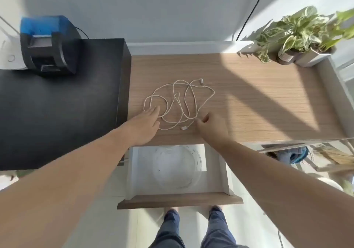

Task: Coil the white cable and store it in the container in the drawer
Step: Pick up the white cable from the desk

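Note:
A white cable (188, 102) lies in loose tangled loops on the wooden desk top (258, 102). One plug lies at the back right of the tangle, the other at the front near my right hand. My left hand (147, 125) rests flat with fingers apart, its fingertips on the left loop. My right hand (210, 128) hovers with fingers curled just right of the front plug, holding nothing that I can see. Below the desk edge a white drawer (223, 173) stands pulled out, with a clear round container (177, 166) inside it.
A black table (57, 113) adjoins on the left, carrying a black and blue printer (48, 44). A potted plant (300, 37) stands at the desk's back right corner. My legs show below the drawer front (180, 201).

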Available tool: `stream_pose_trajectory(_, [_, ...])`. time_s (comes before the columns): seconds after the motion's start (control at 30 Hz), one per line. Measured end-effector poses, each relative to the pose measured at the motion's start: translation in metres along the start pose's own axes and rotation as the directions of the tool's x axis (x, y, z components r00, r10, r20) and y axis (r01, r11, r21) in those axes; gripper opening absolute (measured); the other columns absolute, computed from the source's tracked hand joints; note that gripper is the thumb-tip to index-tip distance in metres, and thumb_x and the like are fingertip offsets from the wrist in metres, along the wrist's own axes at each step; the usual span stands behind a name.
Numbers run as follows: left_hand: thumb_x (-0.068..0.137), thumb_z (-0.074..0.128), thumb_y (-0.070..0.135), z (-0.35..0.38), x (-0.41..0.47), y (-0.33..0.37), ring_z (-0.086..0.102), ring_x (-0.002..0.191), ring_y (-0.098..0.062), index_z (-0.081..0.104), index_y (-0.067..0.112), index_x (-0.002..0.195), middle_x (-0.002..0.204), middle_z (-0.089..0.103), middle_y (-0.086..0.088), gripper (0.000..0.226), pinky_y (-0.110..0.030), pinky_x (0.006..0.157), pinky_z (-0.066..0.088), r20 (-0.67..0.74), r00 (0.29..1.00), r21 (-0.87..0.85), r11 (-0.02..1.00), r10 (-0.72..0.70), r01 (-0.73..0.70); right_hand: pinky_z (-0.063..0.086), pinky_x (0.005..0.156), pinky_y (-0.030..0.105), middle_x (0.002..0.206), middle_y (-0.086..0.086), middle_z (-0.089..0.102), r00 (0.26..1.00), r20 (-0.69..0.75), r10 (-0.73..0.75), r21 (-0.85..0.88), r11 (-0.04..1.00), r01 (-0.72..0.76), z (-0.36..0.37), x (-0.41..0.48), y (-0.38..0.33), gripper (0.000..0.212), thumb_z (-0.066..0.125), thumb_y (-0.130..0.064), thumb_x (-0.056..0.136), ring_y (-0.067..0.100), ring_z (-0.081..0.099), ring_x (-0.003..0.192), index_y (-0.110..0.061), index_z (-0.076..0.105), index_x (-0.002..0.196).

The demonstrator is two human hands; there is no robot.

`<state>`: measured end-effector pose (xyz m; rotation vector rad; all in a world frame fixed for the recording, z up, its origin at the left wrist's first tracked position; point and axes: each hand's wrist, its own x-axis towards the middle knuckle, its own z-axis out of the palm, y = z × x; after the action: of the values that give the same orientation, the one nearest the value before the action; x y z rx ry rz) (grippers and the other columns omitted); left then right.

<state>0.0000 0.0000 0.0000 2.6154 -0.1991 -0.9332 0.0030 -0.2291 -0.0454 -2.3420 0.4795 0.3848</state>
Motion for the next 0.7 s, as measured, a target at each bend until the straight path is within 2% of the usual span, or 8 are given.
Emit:
stream_pose_trajectory(0.1, [0.109,0.023,0.029,0.009,-0.006,-0.002,-0.004,0.156,-0.01,-0.003,0.015,0.161,0.17,-0.006,0.002,0.06,-0.022,0.119,-0.003,-0.013,1.0,-0.122,0.992,-0.019,0.017,0.048,0.063,0.031,0.082,-0.004,0.068,0.99,-0.032,0.136,0.166,0.978,-0.129,0.026,-0.007,-0.005,0.03,0.069,-0.041,0.073,0.018,0.065,0.078,-0.015,0.062,0.086])
stream_pose_trajectory(0.17, [0.109,0.024,0.03,0.013,-0.011,0.0,-0.003,0.155,-0.006,-0.001,0.018,0.161,0.169,-0.004,0.007,0.06,-0.019,0.117,-0.002,-0.008,1.0,-0.223,0.975,-0.015,0.013,0.047,0.064,0.033,0.078,-0.007,0.065,0.988,-0.048,0.15,0.135,0.981,-0.142,0.036,-0.007,-0.013,0.033,0.069,-0.045,0.073,0.018,0.063,0.075,-0.016,0.06,0.088])
stream_pose_trajectory(0.33, [0.107,0.028,0.037,0.009,-0.024,0.001,0.0,0.152,0.002,0.002,0.032,0.161,0.168,0.001,0.017,0.059,-0.025,0.123,0.002,-0.014,1.0,-0.411,0.912,-0.007,0.0,0.041,0.061,0.027,0.068,-0.006,0.057,0.987,-0.043,0.158,0.097,0.983,-0.153,0.033,0.001,-0.018,0.011,0.063,-0.02,0.088,0.019,0.059,0.068,-0.009,0.062,0.089])
stream_pose_trajectory(0.43, [0.107,0.033,0.034,-0.005,-0.033,0.012,0.017,0.154,-0.019,0.01,0.034,0.16,0.166,0.017,-0.004,0.058,-0.039,0.126,0.018,-0.072,0.996,-0.498,0.867,-0.047,0.005,0.042,0.051,0.023,0.058,0.002,0.066,0.974,0.028,0.226,0.303,0.926,-0.223,0.019,-0.001,-0.014,0.016,0.064,-0.018,0.09,0.007,0.059,0.047,-0.005,0.069,0.084])
stream_pose_trajectory(0.5, [0.106,0.037,0.028,-0.019,-0.037,0.028,0.024,0.152,-0.013,0.014,0.034,0.16,0.166,0.026,0.003,0.059,-0.039,0.125,0.022,-0.157,0.987,-0.516,0.855,-0.024,-0.061,0.048,0.056,0.028,0.062,0.009,0.067,0.963,0.127,0.236,0.503,0.822,-0.268,-0.001,-0.005,-0.018,0.019,0.06,-0.017,0.094,0.013,0.061,0.05,-0.005,0.068,0.081])
stream_pose_trajectory(0.57, [0.105,0.041,0.022,-0.039,-0.04,0.051,0.033,0.142,0.006,0.016,0.037,0.158,0.16,0.031,0.019,0.061,-0.028,0.119,0.026,-0.258,0.965,-0.486,0.857,0.047,-0.172,0.048,0.053,0.032,0.06,0.009,0.058,0.96,0.24,0.143,0.69,0.67,-0.272,-0.029,-0.013,-0.031,0.02,0.053,-0.012,0.099,0.02,0.058,0.051,-0.008,0.063,0.082])
stream_pose_trajectory(0.6, [0.104,0.043,0.02,-0.05,-0.039,0.064,0.042,0.134,0.007,0.016,0.037,0.158,0.152,0.04,0.019,0.063,-0.023,0.112,0.031,-0.305,0.948,-0.448,0.865,0.092,-0.228,0.043,0.048,0.029,0.059,0.007,0.052,0.959,0.274,0.071,0.736,0.626,-0.256,-0.046,-0.018,-0.041,0.021,0.05,-0.012,0.102,0.017,0.052,0.047,-0.009,0.062,0.084])
stream_pose_trajectory(0.7, [0.101,0.043,0.012,-0.084,-0.032,0.107,0.053,0.129,-0.033,0.01,0.038,0.158,0.151,0.049,-0.001,0.071,-0.039,0.103,0.044,-0.375,0.895,-0.301,0.882,0.24,-0.363,0.033,0.051,0.024,0.062,0.002,0.047,0.936,0.321,-0.147,0.747,0.647,-0.155,-0.101,-0.03,-0.074,0.03,0.042,-0.013,0.106,0.011,0.038,0.049,-0.01,0.065,0.088])
